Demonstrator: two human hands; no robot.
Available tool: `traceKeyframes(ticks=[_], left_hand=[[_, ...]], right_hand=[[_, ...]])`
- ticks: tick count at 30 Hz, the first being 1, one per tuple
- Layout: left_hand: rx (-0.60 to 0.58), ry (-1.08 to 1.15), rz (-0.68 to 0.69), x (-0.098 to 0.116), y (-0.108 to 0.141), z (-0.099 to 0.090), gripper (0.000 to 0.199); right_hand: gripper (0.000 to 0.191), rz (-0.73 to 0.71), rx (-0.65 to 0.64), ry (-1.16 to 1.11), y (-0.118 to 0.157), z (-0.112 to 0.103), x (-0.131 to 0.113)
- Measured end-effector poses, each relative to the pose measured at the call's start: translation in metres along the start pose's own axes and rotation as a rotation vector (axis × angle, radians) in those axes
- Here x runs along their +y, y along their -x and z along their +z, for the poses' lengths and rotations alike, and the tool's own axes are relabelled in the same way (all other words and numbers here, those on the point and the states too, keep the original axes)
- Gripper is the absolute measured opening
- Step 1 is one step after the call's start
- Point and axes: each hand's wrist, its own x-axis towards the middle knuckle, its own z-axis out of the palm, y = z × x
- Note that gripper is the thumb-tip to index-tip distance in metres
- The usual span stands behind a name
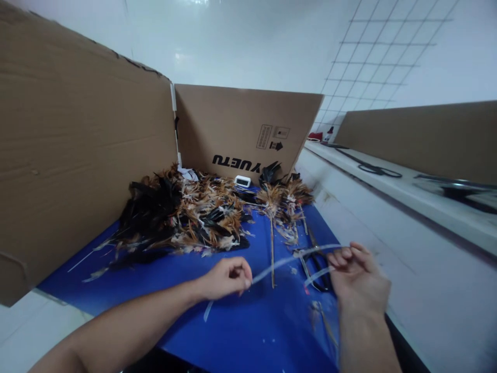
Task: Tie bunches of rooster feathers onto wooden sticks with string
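Observation:
A thin, translucent whitish strip (278, 264) stretches between my two hands above the blue table surface (240, 331). My left hand (227, 277) pinches it between thumb and forefinger, and a loose end hangs below that hand. At the right, my right hand (359, 274) has its fingers curled on the other stretch, with a short tail pointing back left. Beneath this tail lie black-handled scissors (320, 282), partly covered by the strip. A thin stick (272, 254) with brown feathers at its far end lies between the hands.
Brown and black feathers (202, 212) are heaped at the back left, and a feather bunch (285, 194) lies at the back right. A small white device (243, 181) stands before the cardboard panel (233, 124). Another cardboard wall (85, 129) rises at left. More scissors (378, 170) rest on the right ledge.

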Motion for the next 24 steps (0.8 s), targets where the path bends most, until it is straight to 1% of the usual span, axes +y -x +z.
traceKeyframes(ticks=[2,4,6,8,9,10,12,14,15,16,17,18,19,21,22,23,24], left_hand=[[-0.154,-0.248,0.122,0.001,0.005,0.003,0.008],[-0.243,-0.46,0.27,0.002,0.008,0.004,0.01],[-0.27,-0.589,0.378,0.0,0.009,0.005,0.012],[-0.277,-0.65,0.426,-0.002,0.01,0.005,0.014],[-0.287,-0.665,0.439,-0.003,0.01,0.005,0.015],[-0.299,-0.676,0.444,-0.003,0.01,0.005,0.016],[-0.326,-0.694,0.445,-0.004,0.011,0.005,0.018],[-0.341,-0.715,0.439,-0.004,0.012,0.005,0.02],[-0.345,-0.725,0.438,-0.004,0.013,0.005,0.021],[-0.348,-0.734,0.442,-0.004,0.013,0.005,0.021],[-0.351,-0.739,0.449,-0.004,0.014,0.005,0.022],[-0.354,-0.743,0.454,-0.004,0.014,0.006,0.023],[-0.355,-0.746,0.461,-0.005,0.014,0.006,0.024],[-0.357,-0.762,0.464,-0.007,0.014,0.006,0.026],[-0.361,-0.772,0.465,-0.008,0.014,0.007,0.027],[-0.366,-0.778,0.467,-0.009,0.014,0.007,0.028],[-0.372,-0.782,0.475,-0.01,0.014,0.008,0.028]], right_hand=[[0.013,-0.089,0.055,0.091,-0.002,0.0,0.002],[0.012,-0.185,0.098,0.224,-0.003,0.0,0.005],[0.013,-0.232,0.102,0.431,-0.003,0.001,0.01],[0.013,-0.201,0.029,0.678,0.0,0.001,0.015],[0.013,-0.167,-0.043,0.795,0.003,0.002,0.017],[0.012,-0.127,-0.143,0.893,0.006,0.004,0.018],[0.014,-0.022,-0.41,1.014,0.015,0.009,0.019],[0.019,0.145,-0.704,1.064,0.023,0.015,0.019],[0.022,0.235,-0.827,1.08,0.026,0.017,0.019],[0.025,0.291,-0.909,1.108,0.028,0.019,0.021],[0.028,0.294,-0.947,1.163,0.029,0.019,0.022],[0.031,0.231,-0.936,1.248,0.028,0.019,0.025],[0.034,0.107,-0.879,1.353,0.026,0.018,0.028],[0.036,-0.202,-0.698,1.562,0.022,0.014,0.037],[0.035,-0.313,-0.621,1.643,0.021,0.012,0.041],[0.034,-0.372,-0.574,1.701,0.02,0.01,0.046],[0.034,-0.384,-0.56,1.745,0.019,0.008,0.051]])
